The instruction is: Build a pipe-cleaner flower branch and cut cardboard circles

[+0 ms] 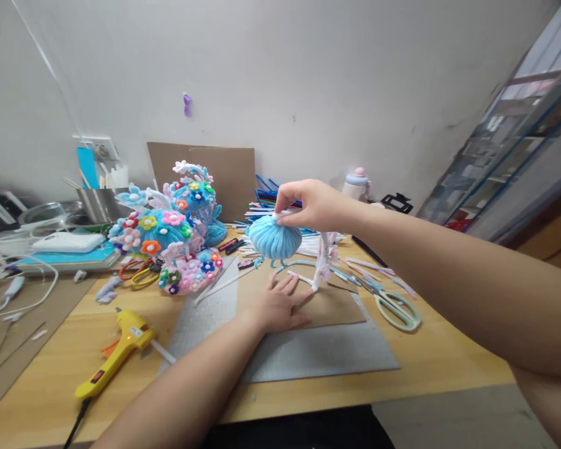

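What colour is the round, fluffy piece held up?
The round, fluffy piece is light blue, clearest in the head view.

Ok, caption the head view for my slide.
Right hand holds a light-blue fuzzy dome above cardboard, where the left hand rests.

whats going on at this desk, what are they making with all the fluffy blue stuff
A person's right hand pinches the top of a blue puff, holding it above the cardboard. The left hand lies spread on the cardboard, near the foot of a white stem. It looks like fuzzy craft work, perhaps akin to the flower-covered piece on the left. The glue gun and scissors lie unused on either side.
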{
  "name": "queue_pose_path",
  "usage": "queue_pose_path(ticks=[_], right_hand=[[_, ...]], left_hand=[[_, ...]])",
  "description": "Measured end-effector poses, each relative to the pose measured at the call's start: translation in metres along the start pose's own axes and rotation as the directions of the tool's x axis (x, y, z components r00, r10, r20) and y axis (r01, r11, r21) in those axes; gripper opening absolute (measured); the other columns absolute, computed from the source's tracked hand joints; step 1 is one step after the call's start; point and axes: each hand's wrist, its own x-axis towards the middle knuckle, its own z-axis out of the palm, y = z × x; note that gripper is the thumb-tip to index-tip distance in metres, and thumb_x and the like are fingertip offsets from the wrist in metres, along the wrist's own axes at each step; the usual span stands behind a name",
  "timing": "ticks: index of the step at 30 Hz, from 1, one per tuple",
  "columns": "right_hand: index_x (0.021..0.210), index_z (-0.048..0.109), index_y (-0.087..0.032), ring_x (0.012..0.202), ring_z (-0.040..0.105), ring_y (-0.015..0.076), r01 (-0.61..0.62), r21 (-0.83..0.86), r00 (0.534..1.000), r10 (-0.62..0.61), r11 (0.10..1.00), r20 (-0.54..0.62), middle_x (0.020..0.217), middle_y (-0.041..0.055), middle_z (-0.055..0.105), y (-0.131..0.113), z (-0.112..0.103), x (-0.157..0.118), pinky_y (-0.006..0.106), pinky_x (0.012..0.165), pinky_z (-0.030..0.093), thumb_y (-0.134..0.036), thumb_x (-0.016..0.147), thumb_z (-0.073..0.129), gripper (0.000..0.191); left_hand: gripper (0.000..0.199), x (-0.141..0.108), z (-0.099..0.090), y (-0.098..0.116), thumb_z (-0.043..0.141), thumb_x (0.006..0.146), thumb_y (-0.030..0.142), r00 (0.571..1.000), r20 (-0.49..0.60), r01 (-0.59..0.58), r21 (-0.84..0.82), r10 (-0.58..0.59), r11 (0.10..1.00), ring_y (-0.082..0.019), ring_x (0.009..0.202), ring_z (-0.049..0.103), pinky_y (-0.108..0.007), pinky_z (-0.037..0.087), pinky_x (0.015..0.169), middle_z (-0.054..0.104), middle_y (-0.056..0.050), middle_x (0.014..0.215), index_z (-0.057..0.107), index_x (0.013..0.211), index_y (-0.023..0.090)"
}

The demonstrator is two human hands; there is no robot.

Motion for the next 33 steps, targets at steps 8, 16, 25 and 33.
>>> queue_pose_path(ticks=[8,16,25,33], right_hand=[[0.075,0.063,-0.018,0.074,0.058,0.0142,-0.026,0.021,1.000,0.026,0.999,0.006,0.078,0.0015,0.066,0.003,-0.004,0.000,0.028,0.067,0.045,-0.015,0.069,0.067,0.008],[0.075,0.062,-0.018,0.076,0.059,0.0149,-0.007,0.041,1.000,0.007,0.999,-0.003,0.079,0.0024,0.066,0.007,-0.005,-0.003,0.029,0.070,0.046,-0.015,0.070,0.067,0.008],[0.076,0.062,-0.017,0.078,0.059,0.0146,0.003,0.039,1.000,-0.003,0.999,-0.015,0.081,0.0021,0.066,0.008,-0.008,-0.007,0.027,0.071,0.045,-0.015,0.070,0.066,0.008],[0.077,0.062,-0.017,0.077,0.059,0.0143,-0.007,0.063,1.000,0.007,0.998,-0.013,0.081,0.0026,0.066,0.010,-0.008,-0.007,0.027,0.070,0.045,-0.014,0.070,0.066,0.008]], left_hand=[[0.068,0.001,0.000,-0.001,0.033,0.085,0.069,1.000,-0.001,-0.003,-0.003,0.003,1.000,-0.027,0.144,0.013,-0.057,0.003,0.112,0.022,-0.011,0.155,0.025,0.145,0.039],[0.067,0.002,0.000,-0.002,0.036,0.085,0.068,1.000,0.008,0.006,-0.004,-0.006,1.000,-0.028,0.144,0.011,-0.058,0.002,0.112,0.020,-0.007,0.156,0.024,0.145,0.040],[0.067,0.002,-0.004,0.000,0.037,0.085,0.068,1.000,0.018,0.015,-0.002,-0.015,1.000,-0.028,0.144,0.011,-0.058,0.001,0.112,0.019,-0.009,0.156,0.025,0.144,0.040],[0.067,0.003,-0.001,-0.002,0.034,0.085,0.069,1.000,0.018,0.010,-0.002,-0.010,1.000,-0.027,0.144,0.011,-0.058,0.004,0.112,0.020,-0.011,0.156,0.024,0.144,0.041]])
